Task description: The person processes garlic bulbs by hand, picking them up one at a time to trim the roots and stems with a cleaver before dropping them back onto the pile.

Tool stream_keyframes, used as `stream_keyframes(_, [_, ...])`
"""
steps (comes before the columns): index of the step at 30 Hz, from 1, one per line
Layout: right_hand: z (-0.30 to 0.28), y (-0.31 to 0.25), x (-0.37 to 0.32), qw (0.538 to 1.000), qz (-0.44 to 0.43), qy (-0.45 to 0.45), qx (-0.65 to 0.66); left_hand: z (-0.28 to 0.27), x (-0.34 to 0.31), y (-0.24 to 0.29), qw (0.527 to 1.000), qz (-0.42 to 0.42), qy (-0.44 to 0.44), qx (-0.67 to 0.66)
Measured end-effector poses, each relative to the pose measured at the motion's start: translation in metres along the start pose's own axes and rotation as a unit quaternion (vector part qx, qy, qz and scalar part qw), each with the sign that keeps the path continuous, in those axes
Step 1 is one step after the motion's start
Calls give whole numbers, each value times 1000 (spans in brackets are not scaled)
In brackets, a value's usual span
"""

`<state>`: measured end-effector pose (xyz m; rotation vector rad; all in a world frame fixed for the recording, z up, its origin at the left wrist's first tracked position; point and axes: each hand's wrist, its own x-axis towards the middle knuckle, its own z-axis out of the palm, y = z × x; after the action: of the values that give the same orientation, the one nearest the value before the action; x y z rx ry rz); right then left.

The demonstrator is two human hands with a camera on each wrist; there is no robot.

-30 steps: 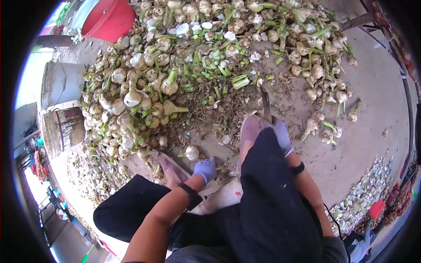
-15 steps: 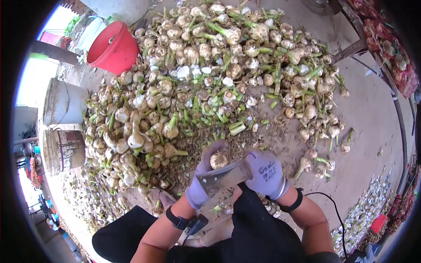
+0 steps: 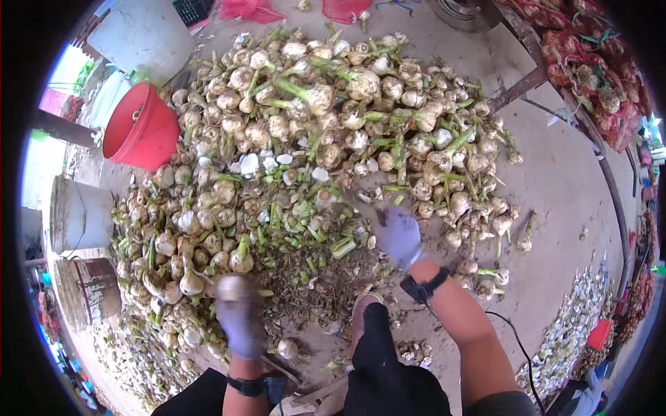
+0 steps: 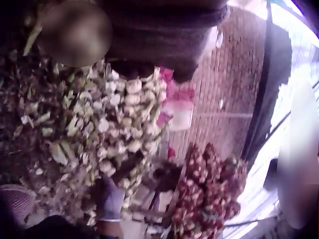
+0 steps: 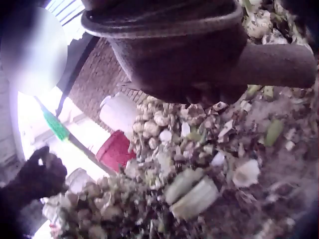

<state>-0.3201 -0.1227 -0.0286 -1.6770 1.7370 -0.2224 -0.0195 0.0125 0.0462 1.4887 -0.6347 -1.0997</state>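
Blurred by motion, my gloved left hand (image 3: 241, 329) holds a garlic bulb (image 3: 236, 286) over the near left edge of the garlic pile (image 3: 208, 267). In the left wrist view the same hand (image 4: 159, 42) shows dark beside the blurred bulb (image 4: 76, 34). My gloved right hand (image 3: 401, 237) grips a knife, its blade (image 3: 365, 207) pointing up and left above the cut stalks (image 3: 341, 247). The knife's handle (image 5: 276, 64) juts from my right hand (image 5: 174, 59) in the right wrist view. The two hands are well apart.
A red bucket (image 3: 142, 126) and pale buckets (image 3: 82, 213) stand at the left. A single bulb (image 3: 287, 349) lies on the ground near my feet. Red net bags of garlic (image 3: 590, 76) are at the upper right, by a metal frame (image 3: 520, 90).
The hands have separated from beside each other. The left has moved left with the bulb, and the right has gone forward with the knife. The head view has shifted too.
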Motion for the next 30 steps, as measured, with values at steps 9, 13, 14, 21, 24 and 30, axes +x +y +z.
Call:
stream_keyframes(9, [33,-17,105,990,-39,67,-115,17,20,-17,933,-211,-101,-274])
stream_keyframes(13, [71,-24,48,998,-47,-3,-30,79,19,-40,927,-298,-64,-218])
stream_keyframes(14, [52,-41,27,995,-93,25,-4,84,20,-48,919,-334,-67,-200])
stream_keyframes(21, [62,-24,75,980,-182,49,-63,84,45,-76,881,-305,-256,-257])
stream_keyframes(24, [54,-37,73,984,-147,-21,-103,86,47,-65,897,-325,-174,-245])
stream_keyframes(30, [13,-94,46,969,-243,-9,48,59,85,-44,793,-378,-165,-448])
